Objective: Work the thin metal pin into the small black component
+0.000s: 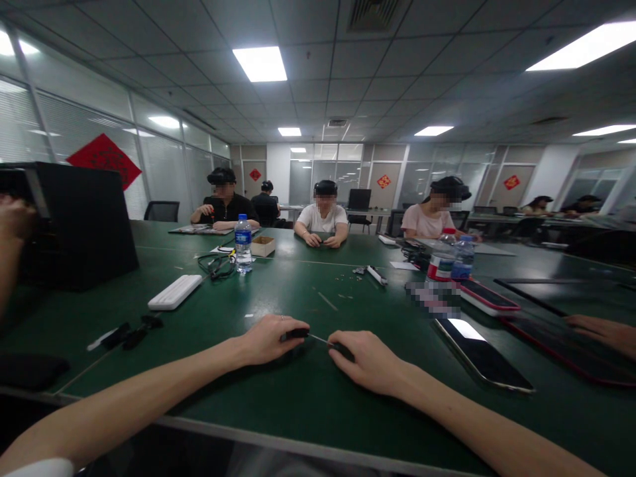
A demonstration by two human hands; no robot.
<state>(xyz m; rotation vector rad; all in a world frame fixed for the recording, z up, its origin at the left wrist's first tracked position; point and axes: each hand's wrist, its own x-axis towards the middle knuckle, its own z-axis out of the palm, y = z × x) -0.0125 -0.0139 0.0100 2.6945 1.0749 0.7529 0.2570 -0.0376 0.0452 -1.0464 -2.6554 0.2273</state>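
Note:
Near the middle of the green table (pixel 278 411), my left hand (pixel 265 339) is closed around a small black part (pixel 297 334), whose exact kind I cannot make out. My right hand (pixel 368 361) is closed on the dark handle of a screwdriver (pixel 342 351). Its thin metal shaft points left and meets the black part between my hands. Both hands are low over the tabletop, a short distance apart. A smartphone (pixel 489 358) lies to the right of my right hand.
A white flat case (pixel 175 292), a water bottle (pixel 243 244) and a cardboard box (pixel 263 246) stand ahead on the left. A black computer case (pixel 82 225) is at far left. More bottles (pixel 463 257) stand right. A co-worker's hand (pixel 603 331) rests at far right; people sit opposite.

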